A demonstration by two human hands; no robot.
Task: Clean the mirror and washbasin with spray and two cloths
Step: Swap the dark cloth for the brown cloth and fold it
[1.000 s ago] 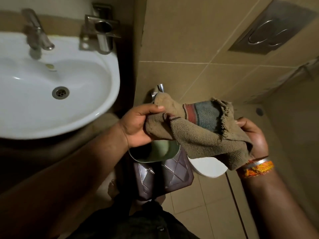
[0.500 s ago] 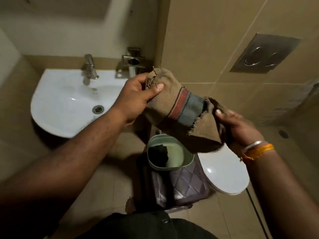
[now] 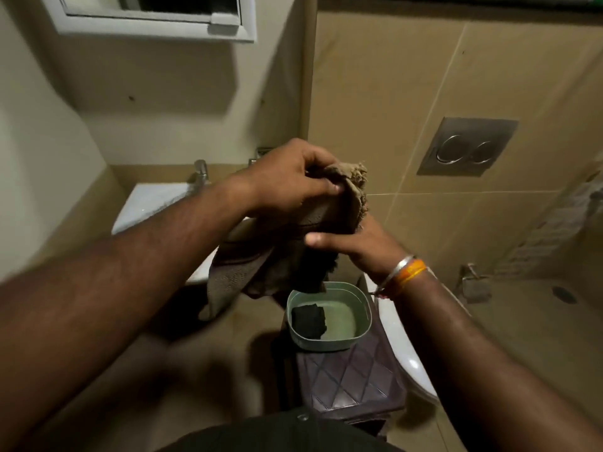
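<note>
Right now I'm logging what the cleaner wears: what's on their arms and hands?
Both forearms are bare, no sleeves, no gloves. The right wrist carries a thin silver bangle and an orange thread band beside it. The left hand and wrist show nothing worn.

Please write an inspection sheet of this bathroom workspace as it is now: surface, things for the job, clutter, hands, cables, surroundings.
Surface: white washbasin, mostly hidden behind the left arm.
Job's things: brown cloth held in both hands; dark cloth in the green tub; mirror above; no spray seen.
Clutter: tub stands on a purple stool.
Hands: left hand grips the cloth's top; right hand holds it lower.
Cables: nothing seen.
Surroundings: tap, toilet, flush plate.
</note>
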